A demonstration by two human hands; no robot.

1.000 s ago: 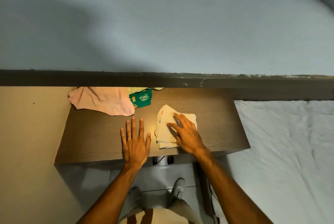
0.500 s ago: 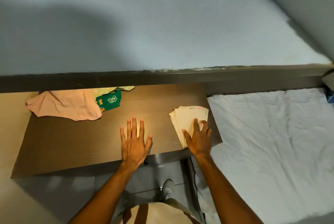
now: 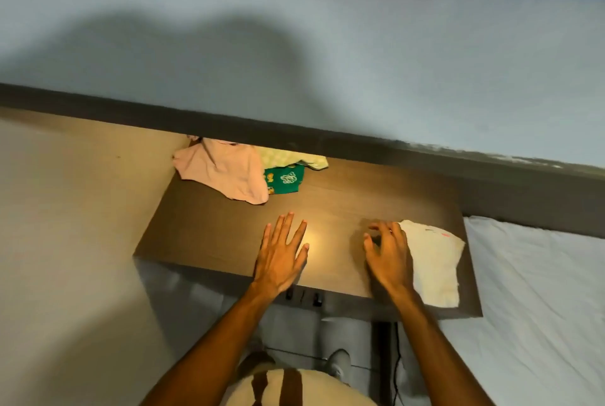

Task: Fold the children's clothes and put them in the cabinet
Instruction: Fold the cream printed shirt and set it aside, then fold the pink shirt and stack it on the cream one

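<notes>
Right hand point(image 3: 388, 256) now off folded cream garment point(image 3: 433, 266), open; left hand point(image 3: 281, 253) flat, empty, pink cloth point(image 3: 226, 171) beyond.

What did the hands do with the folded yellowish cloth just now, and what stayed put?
The right hand slid the folded cream cloth rightward to the end of the wooden table, then lifted off it, fingers now hanging open beside it. The left hand stayed flat on the table, and the pink garment and green garment stayed at the back.

On the table point(image 3: 203, 235), I see my left hand point(image 3: 281, 258) at centre frame, my right hand point(image 3: 389, 255) beside the folded cloth point(image 3: 435, 264) at right, loose clothes point(image 3: 229, 173) upper left.
</notes>
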